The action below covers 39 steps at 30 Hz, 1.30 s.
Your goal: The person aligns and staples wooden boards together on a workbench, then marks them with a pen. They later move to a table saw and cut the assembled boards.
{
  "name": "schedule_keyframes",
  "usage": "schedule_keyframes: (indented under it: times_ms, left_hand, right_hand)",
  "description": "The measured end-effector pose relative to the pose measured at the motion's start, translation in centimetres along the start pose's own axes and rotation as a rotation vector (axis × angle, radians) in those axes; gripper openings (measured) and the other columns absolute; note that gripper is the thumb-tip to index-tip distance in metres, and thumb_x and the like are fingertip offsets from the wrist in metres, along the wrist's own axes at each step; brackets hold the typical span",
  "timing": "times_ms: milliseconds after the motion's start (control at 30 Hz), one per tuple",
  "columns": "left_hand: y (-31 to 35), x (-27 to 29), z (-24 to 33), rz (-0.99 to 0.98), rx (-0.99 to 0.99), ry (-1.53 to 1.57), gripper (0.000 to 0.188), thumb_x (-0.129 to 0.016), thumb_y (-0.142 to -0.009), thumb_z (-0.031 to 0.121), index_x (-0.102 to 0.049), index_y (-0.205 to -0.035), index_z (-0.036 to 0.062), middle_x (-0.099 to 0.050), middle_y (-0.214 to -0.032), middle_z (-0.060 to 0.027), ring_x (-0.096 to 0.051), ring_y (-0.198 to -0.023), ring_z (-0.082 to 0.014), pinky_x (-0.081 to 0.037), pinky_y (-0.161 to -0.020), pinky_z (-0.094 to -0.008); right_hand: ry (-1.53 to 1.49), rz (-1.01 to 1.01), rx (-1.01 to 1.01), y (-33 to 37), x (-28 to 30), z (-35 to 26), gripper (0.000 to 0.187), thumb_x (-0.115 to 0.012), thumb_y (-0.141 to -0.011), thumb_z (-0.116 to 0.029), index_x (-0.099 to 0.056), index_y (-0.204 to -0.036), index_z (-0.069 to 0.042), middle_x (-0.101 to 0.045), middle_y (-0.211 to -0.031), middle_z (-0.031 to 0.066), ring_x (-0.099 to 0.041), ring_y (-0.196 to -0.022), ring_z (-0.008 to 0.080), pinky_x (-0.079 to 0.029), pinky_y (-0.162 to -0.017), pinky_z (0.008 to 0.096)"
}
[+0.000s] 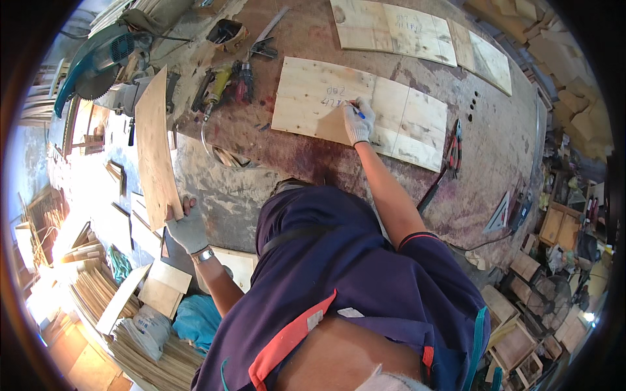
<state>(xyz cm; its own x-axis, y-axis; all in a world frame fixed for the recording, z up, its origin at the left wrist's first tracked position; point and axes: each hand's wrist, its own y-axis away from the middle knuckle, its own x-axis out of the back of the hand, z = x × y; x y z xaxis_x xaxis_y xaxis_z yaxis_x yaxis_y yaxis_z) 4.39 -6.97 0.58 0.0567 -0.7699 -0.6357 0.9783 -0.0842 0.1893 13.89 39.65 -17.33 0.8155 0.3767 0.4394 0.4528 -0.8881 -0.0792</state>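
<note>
In a pale fingerless-tipped work glove, my left hand [188, 229] grips the lower end of a long thin plywood strip [154, 150], which stands out past the table's left edge. A watch [205, 255] sits on that wrist. My gloved right hand [360, 122] is closed round a blue pen [357, 111], its tip by handwritten marks on a wide plywood panel [306, 98]. That panel lies flat on the worktable [261, 159] before me. My right palm rests on or just over the panel's surface.
More marked plywood panels [398, 32] lie along the table's far side. Left of the middle are a yellow-green air tool [220, 85] and an open box [228, 34]. A circular saw [104, 68] stands far left. Pliers [454, 146] and a set square [499, 214] lie right.
</note>
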Motion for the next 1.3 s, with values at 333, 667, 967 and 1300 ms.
schedule_keyframes:
  times_ms: [333, 667, 967, 1300]
  left_hand:
    - [0.2, 0.0, -0.2, -0.015, 0.028, 0.098, 0.026, -0.062, -0.097, 0.022, -0.054, -0.112, 0.0020, -0.043, -0.083, -0.0034, -0.036, -0.074, -0.0180, -0.039, -0.080, -0.0373]
    - [0.3, 0.1, -0.4, 0.002, 0.009, 0.057, 0.028, -0.063, -0.097, 0.021, -0.054, -0.116, 0.0026, -0.042, -0.084, -0.0029, -0.036, -0.074, -0.0183, -0.039, -0.081, -0.0387]
    - [0.4, 0.1, -0.6, 0.034, 0.020, 0.038, 0.030, -0.061, -0.099, 0.023, -0.053, -0.118, 0.0011, -0.043, -0.086, -0.0024, -0.036, -0.073, -0.0178, -0.039, -0.081, -0.0382]
    - [-0.5, -0.2, -1.2, -0.005, 0.045, 0.044, 0.031, -0.062, -0.097, 0.023, -0.053, -0.117, 0.0003, -0.041, -0.083, -0.0020, -0.036, -0.072, -0.0176, -0.039, -0.081, -0.0382]
  right_hand:
    - [0.068, -0.246, 0.002, 3.0, -0.2, -0.6, 0.011, -0.065, -0.083, -0.015, -0.065, -0.090, -0.007, -0.068, -0.078, 0.0124, -0.065, -0.071, 0.0198, -0.049, -0.067, 0.0314]
    - [-0.265, -0.401, -0.191, 3.8, -1.2, -0.6, 0.011, -0.064, -0.090, -0.010, -0.064, -0.095, -0.001, -0.066, -0.084, 0.0031, -0.058, -0.077, 0.0083, -0.048, -0.072, 0.0249]
    - [-0.064, 0.009, -0.123, 0.5, 1.7, 3.7, 0.018, -0.073, -0.081, -0.021, -0.066, -0.084, -0.005, -0.067, -0.074, 0.0093, -0.060, -0.068, 0.0138, -0.049, -0.066, 0.0321]
    - [0.073, -0.097, -0.016, -1.3, 3.4, 3.2, 0.012, -0.066, -0.078, -0.018, -0.063, -0.080, -0.006, -0.067, -0.074, 0.0110, -0.063, -0.068, 0.0189, -0.047, -0.064, 0.0319]
